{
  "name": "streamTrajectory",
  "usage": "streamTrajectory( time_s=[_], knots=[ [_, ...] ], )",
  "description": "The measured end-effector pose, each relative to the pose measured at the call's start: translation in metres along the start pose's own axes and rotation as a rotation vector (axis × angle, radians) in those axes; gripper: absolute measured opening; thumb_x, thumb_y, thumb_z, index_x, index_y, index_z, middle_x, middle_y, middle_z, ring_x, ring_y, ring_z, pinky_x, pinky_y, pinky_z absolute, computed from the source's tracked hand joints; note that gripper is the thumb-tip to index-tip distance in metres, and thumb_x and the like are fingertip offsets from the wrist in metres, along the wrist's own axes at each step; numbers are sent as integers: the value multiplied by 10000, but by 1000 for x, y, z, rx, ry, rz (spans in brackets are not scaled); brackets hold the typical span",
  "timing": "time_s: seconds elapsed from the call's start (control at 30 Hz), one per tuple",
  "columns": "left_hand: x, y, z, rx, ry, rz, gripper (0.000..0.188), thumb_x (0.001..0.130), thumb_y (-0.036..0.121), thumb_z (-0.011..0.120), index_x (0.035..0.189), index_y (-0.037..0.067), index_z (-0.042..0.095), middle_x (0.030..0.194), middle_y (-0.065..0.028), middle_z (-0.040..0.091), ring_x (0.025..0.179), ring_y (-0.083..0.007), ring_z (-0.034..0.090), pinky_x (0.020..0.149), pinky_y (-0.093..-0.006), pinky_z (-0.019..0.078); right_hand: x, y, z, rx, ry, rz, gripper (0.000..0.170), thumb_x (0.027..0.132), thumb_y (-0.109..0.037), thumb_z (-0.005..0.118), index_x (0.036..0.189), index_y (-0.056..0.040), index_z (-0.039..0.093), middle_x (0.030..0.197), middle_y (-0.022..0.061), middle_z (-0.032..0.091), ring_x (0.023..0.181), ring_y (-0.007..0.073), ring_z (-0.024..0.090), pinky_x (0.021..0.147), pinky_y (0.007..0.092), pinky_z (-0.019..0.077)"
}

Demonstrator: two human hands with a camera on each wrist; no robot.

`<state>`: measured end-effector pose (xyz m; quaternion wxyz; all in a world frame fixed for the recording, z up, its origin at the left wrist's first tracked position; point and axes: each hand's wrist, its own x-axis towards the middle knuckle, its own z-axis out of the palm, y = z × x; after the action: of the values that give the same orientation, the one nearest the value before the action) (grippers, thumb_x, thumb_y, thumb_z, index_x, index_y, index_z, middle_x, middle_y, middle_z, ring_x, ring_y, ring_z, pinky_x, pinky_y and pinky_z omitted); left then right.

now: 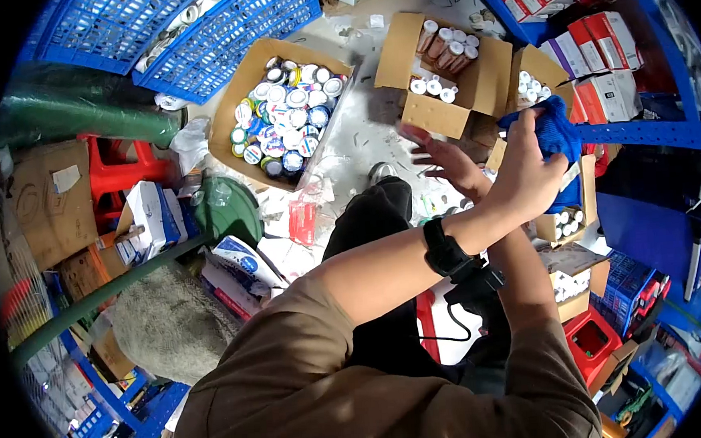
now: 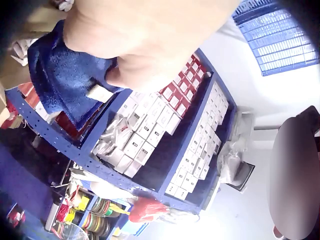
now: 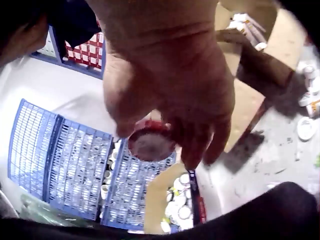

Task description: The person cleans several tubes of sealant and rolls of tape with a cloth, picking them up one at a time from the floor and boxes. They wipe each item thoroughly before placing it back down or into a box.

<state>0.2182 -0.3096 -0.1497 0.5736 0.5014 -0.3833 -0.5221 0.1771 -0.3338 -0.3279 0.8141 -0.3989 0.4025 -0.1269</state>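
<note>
My left hand point(image 1: 528, 168) reaches across to the right and grips a bunched blue cloth point(image 1: 558, 134). In the left wrist view the cloth point(image 2: 70, 75) hangs below the fingers, with a small white label on it. My right hand point(image 1: 456, 168) is extended forward under the left arm. In the right wrist view, the thumb and fingers of this hand point(image 3: 172, 100) hold a round, red-rimmed piece with a pale face point(image 3: 151, 145); blur hides its details. Ahead, an open cardboard box point(image 1: 227, 106) is full of round lidded tins point(image 1: 292, 114).
An open carton point(image 1: 440, 115) holds white-capped bottles, with smaller cartons beside it. Blue shelving point(image 1: 650, 132) with boxed goods stands on the right. Blue plastic crates point(image 1: 231, 37) are at the back left, near a red stool point(image 1: 126, 164). A red bin point(image 1: 591, 341) sits lower right.
</note>
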Motion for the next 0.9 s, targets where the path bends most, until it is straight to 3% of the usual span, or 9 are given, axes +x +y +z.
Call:
streamTrajectory(
  time_s=[0.1,0.27,0.3,0.33,0.47,0.53,0.6,0.73,0.9],
  knots=[
    [0,-3,2,40,52,105,579,795,115,655,1310,-37,438,1241,-277,549,1161,-403,560,1006,-438,429,-1,-35,32,-74,-49,-42,630,994,-502,533,1432,-57,452,1338,74,581,1162,196,574,917,340,477],
    [8,2,3,-20,-17,68,607,776,157,764,1291,-19,494,1185,-235,616,1104,-345,615,968,-414,467,-10,25,-30,-666,286,96,560,1013,-439,519,1397,-33,484,1305,73,594,1144,189,592,919,325,484],
    [9,-2,6,4,-14,64,592,768,170,791,1262,-12,520,1135,-195,645,1046,-300,638,937,-392,485,-29,69,-72,180,155,-177,522,1003,-427,534,1341,-30,547,1261,83,621,1108,188,610,900,318,492],
    [11,1,4,20,-70,29,576,775,154,791,1259,-7,523,1118,-163,656,1017,-247,643,920,-363,495,-36,98,-102,137,216,-206,516,1002,-428,526,1335,-34,553,1257,102,624,1119,207,607,921,329,482],
    [9,-9,13,-201,-174,-78,563,809,135,786,1263,9,478,1110,-112,648,994,-189,629,903,-335,507,-87,196,-182,-775,485,-133,499,1002,-433,495,1310,-50,580,1241,179,636,1163,283,596,1007,373,441],
    [6,-8,15,-318,-162,-233,343,856,175,717,1129,36,561,1040,-93,662,918,-171,649,885,-336,521,-122,243,-205,-1090,568,-190,493,1002,-436,480,1298,-59,594,1233,218,642,1186,320,590,1050,395,421],
    [11,-13,11,-590,-298,-534,296,866,318,659,1012,61,651,927,-66,696,833,-148,665,799,-317,523,-170,174,-170,-906,493,630,495,964,-433,529,1202,-16,648,1203,268,641,1139,382,607,1009,428,459],
    [18,-16,19,-927,-207,-622,299,947,334,544,1036,71,655,945,-82,701,860,-228,679,817,-355,551,-203,243,-206,-813,819,619,634,816,-482,686,1192,26,642,1220,253,639,1148,377,613,970,419,491],
    [25,-37,34,-644,-207,-455,385,996,326,458,1198,32,603,1106,-140,673,1007,-271,652,926,-385,510,-189,276,-227,-688,804,648,707,749,-407,752,1287,12,567,1203,239,649,1145,360,617,976,395,490]
  ],
)
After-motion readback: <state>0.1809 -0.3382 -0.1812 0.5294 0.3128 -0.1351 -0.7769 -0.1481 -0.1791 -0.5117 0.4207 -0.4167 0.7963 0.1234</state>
